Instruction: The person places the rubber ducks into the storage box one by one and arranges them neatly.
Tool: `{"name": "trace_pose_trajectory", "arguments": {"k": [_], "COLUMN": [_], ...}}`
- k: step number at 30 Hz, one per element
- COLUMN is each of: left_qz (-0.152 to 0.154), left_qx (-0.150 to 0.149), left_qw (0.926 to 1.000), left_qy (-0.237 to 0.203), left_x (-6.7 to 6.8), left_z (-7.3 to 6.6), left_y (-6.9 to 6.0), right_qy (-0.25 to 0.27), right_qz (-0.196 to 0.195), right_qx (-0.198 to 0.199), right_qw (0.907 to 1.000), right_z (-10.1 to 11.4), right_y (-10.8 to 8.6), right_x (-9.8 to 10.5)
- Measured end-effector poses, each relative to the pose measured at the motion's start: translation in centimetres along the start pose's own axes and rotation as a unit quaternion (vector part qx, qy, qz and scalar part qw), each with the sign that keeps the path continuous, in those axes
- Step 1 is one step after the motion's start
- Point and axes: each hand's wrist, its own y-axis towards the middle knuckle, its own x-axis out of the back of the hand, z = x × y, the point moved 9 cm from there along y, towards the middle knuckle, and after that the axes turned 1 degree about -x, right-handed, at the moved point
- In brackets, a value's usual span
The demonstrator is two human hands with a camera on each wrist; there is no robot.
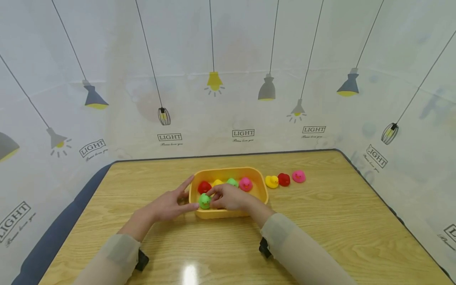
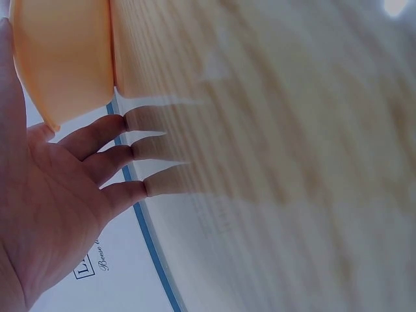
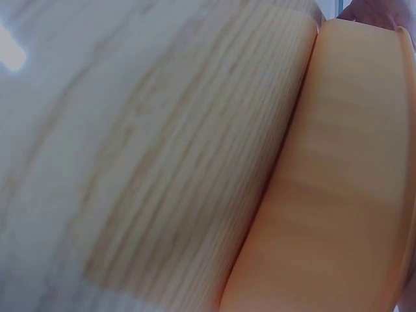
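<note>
Inside the tray (image 1: 221, 214) at eight o'clock, the right hand (image 1: 229, 197) pinches a green duck (image 1: 204, 201), apparently placing it; next, likely, release. Left hand (image 1: 166, 205): fingers wide.

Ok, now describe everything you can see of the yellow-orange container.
The yellow-orange container is an open, oblong tub, plastic by its look, with rounded corners, plain walls and a projecting rim. It stands upright on the wooden table, lengthwise from left to right. A red duck, yellow duck, pink duck and two green ducks show inside. The left hand, spread at its left end, appears to touch it; the right hand reaches in over the front.
</note>
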Motion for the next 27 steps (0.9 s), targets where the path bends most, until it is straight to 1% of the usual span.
{"name": "trace_pose_trajectory", "arguments": {"k": [10,16,21,27], "left_qz": [-0.002,-0.002,-0.001,-0.001], "left_qx": [-0.003,0.0,-0.002,0.001], "left_qw": [1.0,1.0,1.0,1.0], "left_qy": [0.002,0.003,0.004,0.001], "left_x": [-0.1,-0.1,-0.2,-0.1], "left_z": [0.5,0.4,0.2,0.0], "left_y": [0.2,0.2,0.1,-0.1], "right_qy": [0.002,0.001,-0.008,-0.028], "right_qz": [-0.002,-0.013,-0.026,-0.052], "right_qx": [0.001,0.003,0.015,0.041], "right_qw": [1.0,0.9999,0.9995,0.9974], "right_z": [0.2,0.6,0.9,1.1], "right_y": [-0.1,-0.6,-1.4,-3.5], "right_x": [0.1,0.8,2.0,4.5]}}
